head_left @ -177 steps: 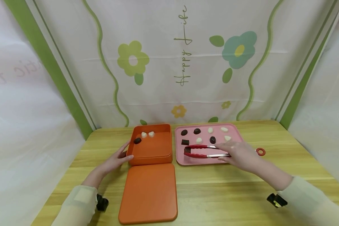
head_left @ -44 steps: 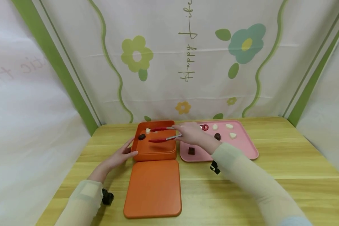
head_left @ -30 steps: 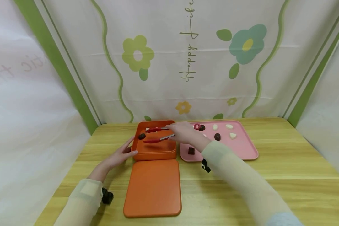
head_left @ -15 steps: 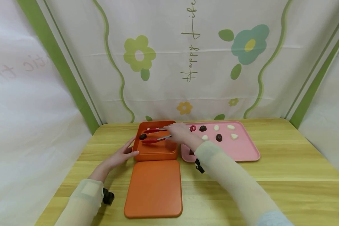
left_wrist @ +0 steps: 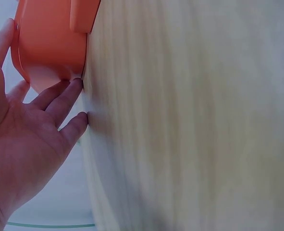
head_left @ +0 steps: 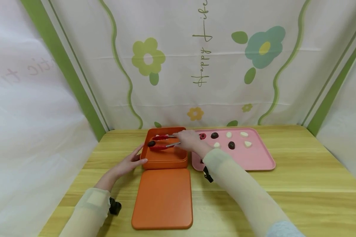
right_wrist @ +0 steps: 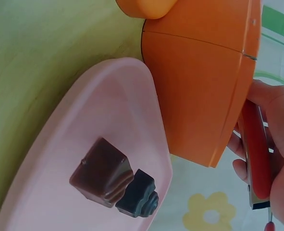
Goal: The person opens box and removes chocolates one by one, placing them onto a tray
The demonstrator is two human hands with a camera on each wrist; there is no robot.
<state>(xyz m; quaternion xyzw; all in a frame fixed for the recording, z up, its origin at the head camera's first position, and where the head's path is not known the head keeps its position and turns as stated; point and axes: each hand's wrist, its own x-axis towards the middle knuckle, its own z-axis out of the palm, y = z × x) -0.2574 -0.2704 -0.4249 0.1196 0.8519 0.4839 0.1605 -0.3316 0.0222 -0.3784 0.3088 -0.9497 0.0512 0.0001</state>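
Note:
My right hand (head_left: 190, 141) grips a pair of tongs (head_left: 172, 144), reaching over the right wall of the orange box (head_left: 166, 164). The red tong tips are spread inside it, beside a dark oval chocolate (head_left: 151, 144) near the left wall. A white chocolate (head_left: 157, 135) shows partly behind the upper arm of the tongs. My left hand (head_left: 127, 165) rests against the box's left side, fingers extended, thumb at its front corner. In the left wrist view, the left fingertips (left_wrist: 74, 85) touch the box's corner. The right wrist view shows the tongs' red grip (right_wrist: 256, 149) within my right hand.
A pink tray (head_left: 255, 161) adjoins the box's right side, carrying white and dark chocolates, including two squarish dark chocolates (right_wrist: 101, 172) near its left end. The orange lid (head_left: 162, 200) lies flat before the box. A printed curtain (head_left: 178, 82) hangs behind the table.
My right hand moved the tongs left from the tray, where they were around a squarish dark chocolate, into the box. Lately their tips slid further left towards the dark oval chocolate. My left hand stayed.

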